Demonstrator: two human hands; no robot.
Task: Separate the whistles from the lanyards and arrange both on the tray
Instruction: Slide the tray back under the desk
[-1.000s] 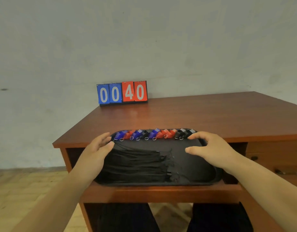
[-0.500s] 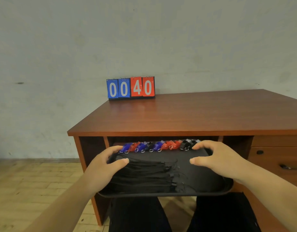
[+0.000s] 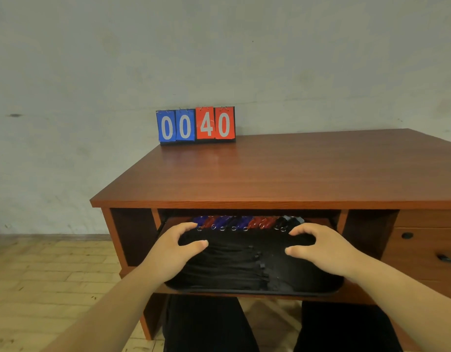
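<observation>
Between left hand (image 3: 172, 254) and right hand (image 3: 324, 250) lies the gripped tray (image 3: 304, 274).

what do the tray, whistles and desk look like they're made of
Tray: probably black plastic, matte, with a thin moulded rim.
Whistles: likely glossy plastic in blue, red and black, each with a metal ring.
Desk: reddish wood-look board, smooth satin sheen; veneer or laminate, unclear.

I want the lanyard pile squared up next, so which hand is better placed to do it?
Left. The left hand sits right at the lanyards, its thumb over their left end. The right hand is over the bare right part of the tray, apart from the pile.
</observation>
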